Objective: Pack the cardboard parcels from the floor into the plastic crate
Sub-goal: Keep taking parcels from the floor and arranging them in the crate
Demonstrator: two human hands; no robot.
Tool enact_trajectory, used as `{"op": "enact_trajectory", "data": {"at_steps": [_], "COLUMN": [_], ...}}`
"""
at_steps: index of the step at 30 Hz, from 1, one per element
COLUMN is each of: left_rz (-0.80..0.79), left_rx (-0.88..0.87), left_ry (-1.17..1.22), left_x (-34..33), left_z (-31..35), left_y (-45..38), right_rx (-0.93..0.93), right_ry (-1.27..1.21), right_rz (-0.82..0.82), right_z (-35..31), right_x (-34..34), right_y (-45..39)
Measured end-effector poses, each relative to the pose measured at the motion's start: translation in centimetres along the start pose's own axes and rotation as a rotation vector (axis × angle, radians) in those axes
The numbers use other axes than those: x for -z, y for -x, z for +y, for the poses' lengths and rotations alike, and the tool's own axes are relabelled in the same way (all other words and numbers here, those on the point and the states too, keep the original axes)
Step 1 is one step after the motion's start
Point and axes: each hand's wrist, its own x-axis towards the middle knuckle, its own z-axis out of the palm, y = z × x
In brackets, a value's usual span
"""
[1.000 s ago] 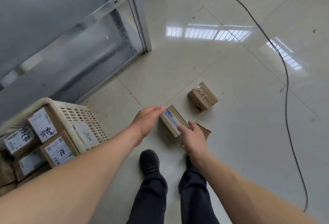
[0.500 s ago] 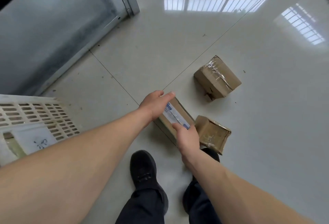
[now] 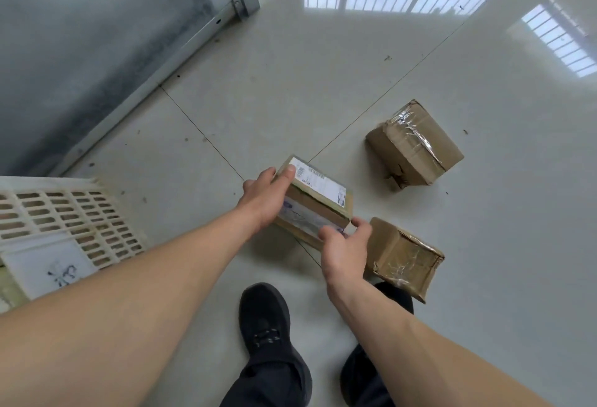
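**Labelled parcel held at both ends, crate to the left**

The plastic crate (image 3: 64, 212) sits at the far left, well apart from the left hand's fingers; its latticed wall shows, with a labelled item against it.

The left hand (image 3: 263, 201) holds the far left end of the labelled parcel (image 3: 318, 200), fingers curled over the top edge by the white label. At the opposite, near corner, the right hand (image 3: 344, 250) pinches the parcel, thumb and fingers bent round it.

The parcel looks stiff, small and probably light; the glossy label and tape may be slick, so gripping bare cardboard edges at opposite ends seems soundest.

Just right of the right fingers lies a taped parcel (image 3: 405, 256); beyond it, further off, a second taped parcel (image 3: 415, 148), dented at one corner, both on the floor.
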Motion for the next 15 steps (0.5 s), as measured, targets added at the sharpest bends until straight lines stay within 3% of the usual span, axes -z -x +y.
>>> {"op": "enact_trajectory", "data": {"at_steps": [8,15], "left_rz": [-0.055,-0.098], "left_rx": [0.093,0.192], "left_ry": [0.215,0.354], "left_x": [1.5,0.8], "left_z": [-3.4,-4.9], "left_y": [-1.5,-1.9], "right_rx": [0.068,0.046], "right_ry": [0.038,0.204], "right_rz": [-0.045,0.039], "right_z": [-1.6,-1.1], "right_x": [-2.0,-2.1], "right_y": [-1.7,-2.3]}}
